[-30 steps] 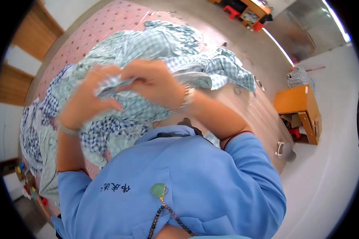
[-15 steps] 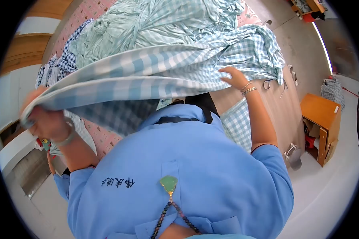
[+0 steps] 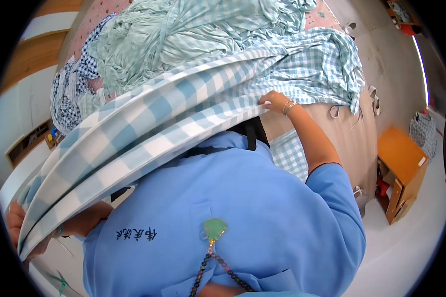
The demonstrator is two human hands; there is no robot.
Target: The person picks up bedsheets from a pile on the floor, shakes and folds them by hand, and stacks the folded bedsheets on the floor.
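Observation:
A large light-blue and white checked cloth (image 3: 183,94) stretches diagonally across the view in long folds. At the far lower left, my left hand (image 3: 17,222) is closed on its end, partly cut off by the view's dark rim. My right hand (image 3: 273,101) pinches the lower edge of this cloth, right of centre. Beyond it, the same kind of checked fabric (image 3: 322,64) lies crumpled, beside a heap of pale green cloth (image 3: 134,49).
Dark-blue checked cloths (image 3: 67,94) lie at the left, on pink patterned fabric (image 3: 104,17). An orange wooden cabinet (image 3: 404,158) stands at the right. Shoes (image 3: 374,101) are on the floor, and a grey checked bundle (image 3: 422,133) is near the wall.
My left hand has pulled the cloth down and outward to the lower left. My right hand, open half a second ago, has moved slightly left and closed on the cloth's edge.

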